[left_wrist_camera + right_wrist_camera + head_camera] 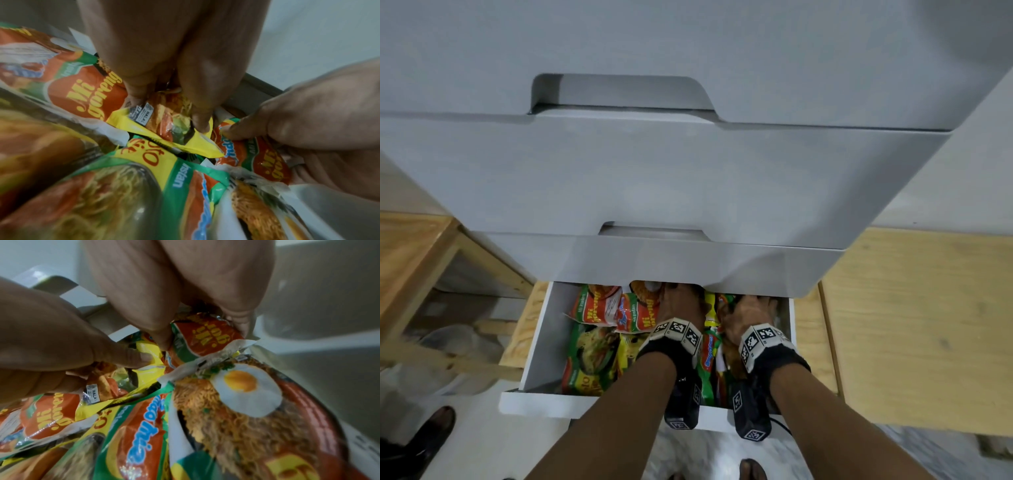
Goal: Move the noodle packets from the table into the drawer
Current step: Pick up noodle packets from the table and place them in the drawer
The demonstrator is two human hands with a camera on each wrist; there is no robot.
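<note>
The left hand (164,56) pinches a crinkly yellow plastic noodle packet (164,129); the right hand (185,288) pinches a red one (205,337). Both packets look light, soft and slippery, so hold the flat sealed edges.

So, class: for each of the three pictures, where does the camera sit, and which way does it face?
Head: worn above, facing down at the open drawer; both forearms show.
Left wrist: along the left hand, fingers on a yellow packet.
Right wrist: along the right hand, gripping a red packet.
Both wrist views share the yellow packet and the other hand.
</note>
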